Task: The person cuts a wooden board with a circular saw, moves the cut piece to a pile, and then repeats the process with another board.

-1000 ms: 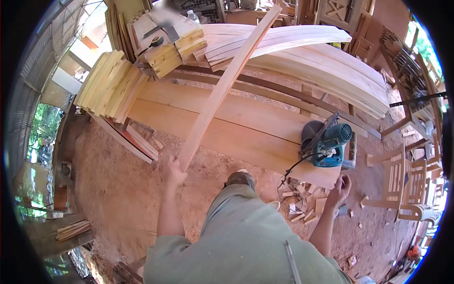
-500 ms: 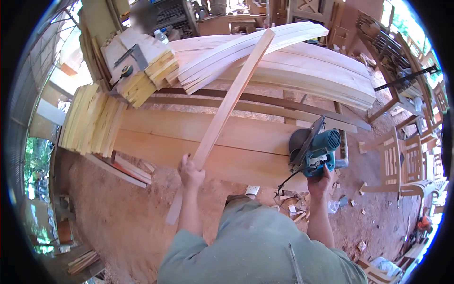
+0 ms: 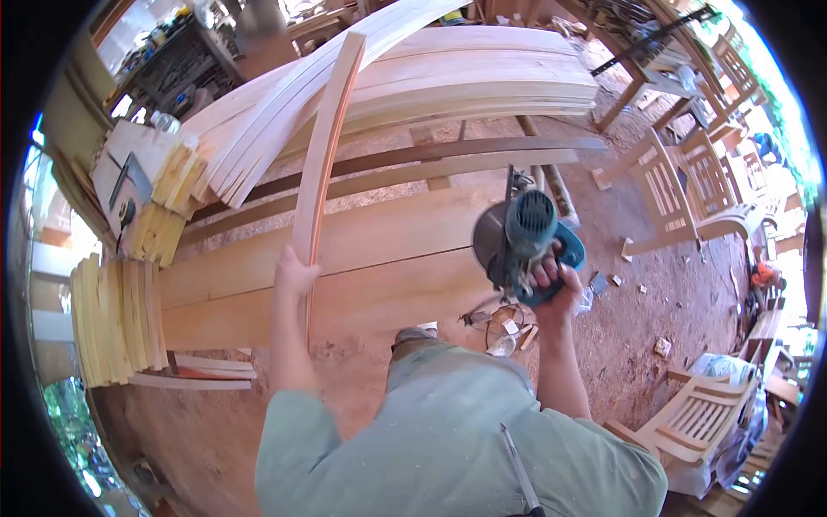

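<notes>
My left hand (image 3: 295, 274) is closed around the lower part of a long wooden strip (image 3: 326, 146), which slants away from me across the boards. In my right hand (image 3: 556, 284) is a teal circular saw (image 3: 531, 220), its fingers wrapped round the handle. The saw is raised over the right end of two wide flat planks (image 3: 388, 250) lying side by side. Its round blade guard faces left. The strip's far end overlaps a stack of curved pale boards (image 3: 267, 112).
Short yellowish wood pieces (image 3: 116, 319) are stacked at the left. A metal square (image 3: 131, 181) lies on a wood block behind them. Wooden chairs (image 3: 676, 185) stand at the right. Offcuts and sawdust cover the floor, and a cord (image 3: 495, 314) hangs near the saw.
The view has turned to the right, so the boards appear further left. The saw is tilted differently and raised off the plank end. The strip stays in my left hand and stands more upright in view.
</notes>
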Demonstrator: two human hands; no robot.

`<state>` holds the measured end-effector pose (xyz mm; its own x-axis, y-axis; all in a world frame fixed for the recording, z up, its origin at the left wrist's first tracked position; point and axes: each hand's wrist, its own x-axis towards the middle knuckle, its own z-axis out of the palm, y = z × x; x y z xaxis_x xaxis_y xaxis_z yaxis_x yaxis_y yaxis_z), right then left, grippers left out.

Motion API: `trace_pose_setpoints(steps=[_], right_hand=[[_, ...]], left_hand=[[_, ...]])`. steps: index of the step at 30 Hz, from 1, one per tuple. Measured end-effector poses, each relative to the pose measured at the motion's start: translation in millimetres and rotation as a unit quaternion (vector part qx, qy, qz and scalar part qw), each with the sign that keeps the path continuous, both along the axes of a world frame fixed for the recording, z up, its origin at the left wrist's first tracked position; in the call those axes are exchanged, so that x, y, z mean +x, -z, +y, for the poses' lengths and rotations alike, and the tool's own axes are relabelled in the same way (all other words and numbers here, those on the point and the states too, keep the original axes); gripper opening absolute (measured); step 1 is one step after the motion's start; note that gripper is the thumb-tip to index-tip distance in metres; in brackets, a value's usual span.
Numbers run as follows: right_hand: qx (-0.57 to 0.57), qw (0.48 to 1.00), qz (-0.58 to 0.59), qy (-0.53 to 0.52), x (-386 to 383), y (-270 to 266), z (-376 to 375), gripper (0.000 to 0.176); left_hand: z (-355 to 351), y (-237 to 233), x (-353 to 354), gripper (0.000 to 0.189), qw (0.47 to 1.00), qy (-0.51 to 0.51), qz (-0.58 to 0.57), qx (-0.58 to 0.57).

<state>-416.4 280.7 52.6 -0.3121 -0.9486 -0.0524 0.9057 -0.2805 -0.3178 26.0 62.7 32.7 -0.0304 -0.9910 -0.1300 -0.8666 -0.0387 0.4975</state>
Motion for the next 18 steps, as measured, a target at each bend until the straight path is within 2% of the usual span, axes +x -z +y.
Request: trace_pose_setpoints(steps=[3,4,6,7,8,9,11,13,15,18], right_hand=[[0.002,0.989,0.136,0.054,-30,-24,59,0.048],[0.008,0.988,0.134,0.073,-38,-34,81,0.048],[0.145,0.921,0.322,0.166,-55,-57,129,0.051],[0.159,0.917,0.321,0.176,-64,-64,154,0.051],[0.253,0.855,0.412,0.188,-75,-69,176,0.05],[0.341,0.776,0.495,0.191,-82,-74,194,0.049],[0.389,0.754,0.485,0.211,-92,-78,217,0.047],[0.463,0.721,0.456,0.241,-105,-76,242,0.042],[0.471,0.728,0.435,0.244,-116,-63,269,0.037],[0.493,0.736,0.37,0.278,-119,-48,296,0.035]], left_hand=[[34,52,8,0.076,0.996,0.083,0.028,-0.012],[55,48,2,0.075,0.994,0.101,0.042,-0.001],[89,10,-38,0.073,0.989,0.135,0.059,0.02],[107,-22,-59,0.071,0.985,0.121,0.052,0.115],[119,-37,-73,0.07,0.972,0.101,0.045,0.206],[125,-35,-78,0.07,0.97,0.105,0.044,0.213],[136,-32,-87,0.063,0.961,0.174,-0.032,0.213],[140,-35,-96,0.061,0.959,0.187,-0.058,0.204],[138,-30,-95,0.059,0.957,0.198,-0.084,0.192],[122,-20,-73,0.059,0.954,0.252,-0.059,0.15]])
